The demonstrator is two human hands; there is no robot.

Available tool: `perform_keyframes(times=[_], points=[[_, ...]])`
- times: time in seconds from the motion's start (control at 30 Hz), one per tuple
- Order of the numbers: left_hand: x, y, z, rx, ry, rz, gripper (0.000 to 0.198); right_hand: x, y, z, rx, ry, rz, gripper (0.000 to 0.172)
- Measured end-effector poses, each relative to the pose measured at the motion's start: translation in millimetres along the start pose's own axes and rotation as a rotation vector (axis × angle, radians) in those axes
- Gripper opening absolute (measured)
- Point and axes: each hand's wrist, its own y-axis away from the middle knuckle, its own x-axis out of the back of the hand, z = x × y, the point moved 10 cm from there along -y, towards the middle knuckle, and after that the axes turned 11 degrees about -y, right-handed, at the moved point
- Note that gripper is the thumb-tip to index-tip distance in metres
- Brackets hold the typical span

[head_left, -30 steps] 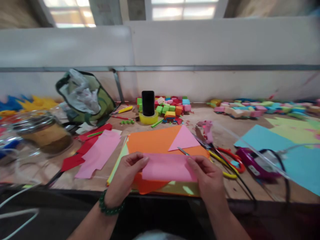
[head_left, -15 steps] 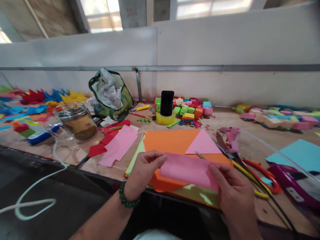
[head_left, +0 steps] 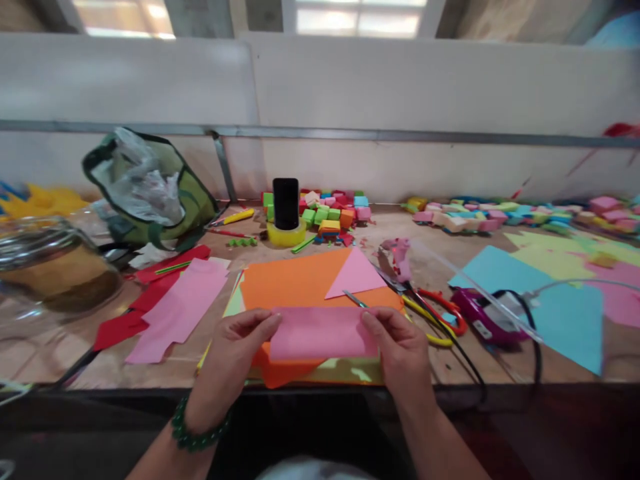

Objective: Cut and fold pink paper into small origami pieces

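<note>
A pink paper strip [head_left: 323, 333] is stretched level between my two hands, just above the stack of coloured sheets. My left hand [head_left: 233, 350], with a green bead bracelet at the wrist, pinches its left end. At the right end, my right hand [head_left: 403, 343] pinches the strip between thumb and fingers. Under it lies an orange sheet [head_left: 285, 277] on top of the stack. A pink paper triangle [head_left: 355, 277] rests on that sheet, and a thin metal-tipped tool [head_left: 355, 298] lies across its lower edge, partly hidden behind the strip.
Right of the stack lie scissors with orange and yellow handles [head_left: 453, 313], a pink glue gun [head_left: 399, 259] and a purple device [head_left: 487, 317]. Behind stands a phone [head_left: 286, 203] on a yellow tape roll [head_left: 286, 235]. Pink offcuts [head_left: 183, 300], a glass jar [head_left: 55, 267] and a green bag [head_left: 150, 190] are left.
My view has turned to the right, so more blue and yellow paper shows there. The strip, tilted down to the right before, is now level; both hands still hold it.
</note>
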Motion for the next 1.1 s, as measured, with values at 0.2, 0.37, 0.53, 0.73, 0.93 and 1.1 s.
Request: perform_keyframes(times=[0.2,0.37,0.53,0.73,0.93,1.1], points=[[2.3,-2,-7,0.003,-0.041,0.008,0.027,-3,1,0,0.002,-0.010,-0.030,0.014],[2.2,-3,-7,0.003,-0.043,0.009,0.027,-4,1,0,0.002,-0.015,-0.040,0.014],[-3.2,0,4,-0.053,-0.016,-0.022,0.025,6,0,6,-0.026,-0.019,0.021,0.018],[-3.5,2,15,-0.056,0.026,-0.011,0.027,14,-5,12,-0.028,-0.004,0.040,0.020],[-2.5,4,20,-0.050,0.004,0.011,0.028,9,-4,4,0.002,0.043,0.029,0.019],[-2.8,4,22,-0.067,-0.032,0.005,0.029,9,-3,5,-0.004,0.051,0.044,0.019]])
